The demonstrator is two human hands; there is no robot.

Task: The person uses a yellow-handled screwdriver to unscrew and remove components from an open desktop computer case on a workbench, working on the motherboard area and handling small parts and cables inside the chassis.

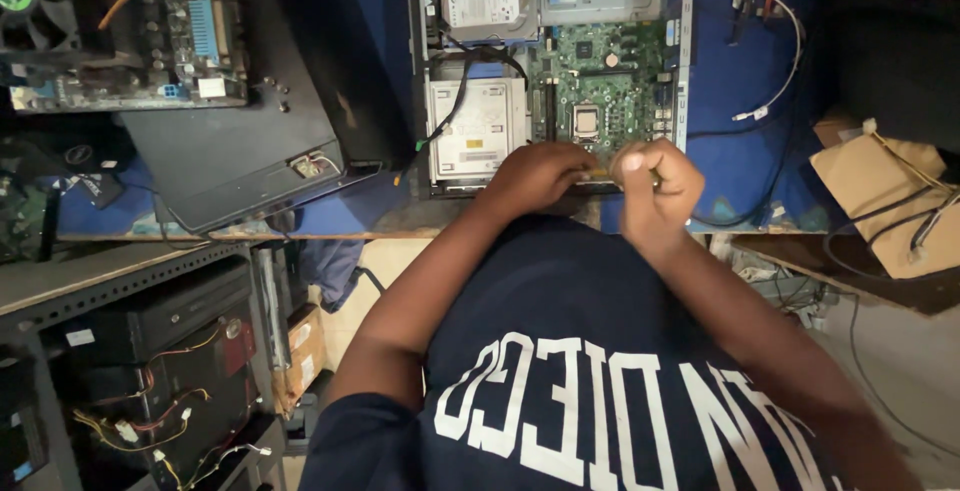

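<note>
Hands (595,176) fisted together over motherboard (610,81) edge.

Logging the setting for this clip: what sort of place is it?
Probably a computer repair bench: an opened desktop case under both hands, a loose motherboard at the far left, and stacked machines with trailing wires on the shelf below.

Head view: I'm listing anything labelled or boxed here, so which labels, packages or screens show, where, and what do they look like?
Hard drive label: top of the open computer case, white, roughly round-cornered on silver metal.
Optical drive stickers: case's lower left, small yellow and white patches on a pale box.
Cardboard piece: right table edge, tan, flat, cables over it.
No screens in view.
</note>
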